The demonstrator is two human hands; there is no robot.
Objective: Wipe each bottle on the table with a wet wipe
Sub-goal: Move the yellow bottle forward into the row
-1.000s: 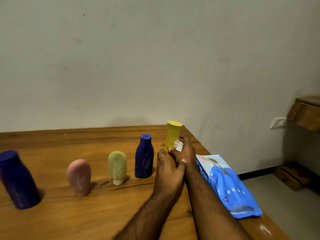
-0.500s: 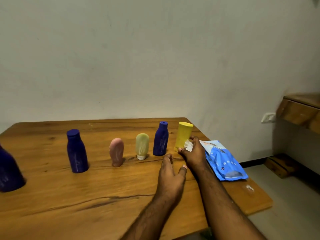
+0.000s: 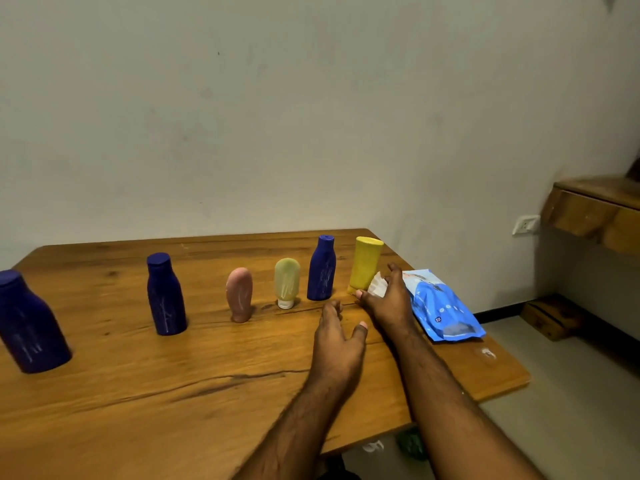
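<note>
Since a moment ago the left hand (image 3: 337, 336) has drawn back from the tall yellow plastic bottle (image 3: 364, 266), now upright near the wooden bench's (image 3: 138, 386) far right corner; its wipe looks finished. Right hand (image 3: 388, 299) pinches the crumpled white wet wipe (image 3: 376, 285) beside it; left hovers with fingers relaxed, empty.
</note>
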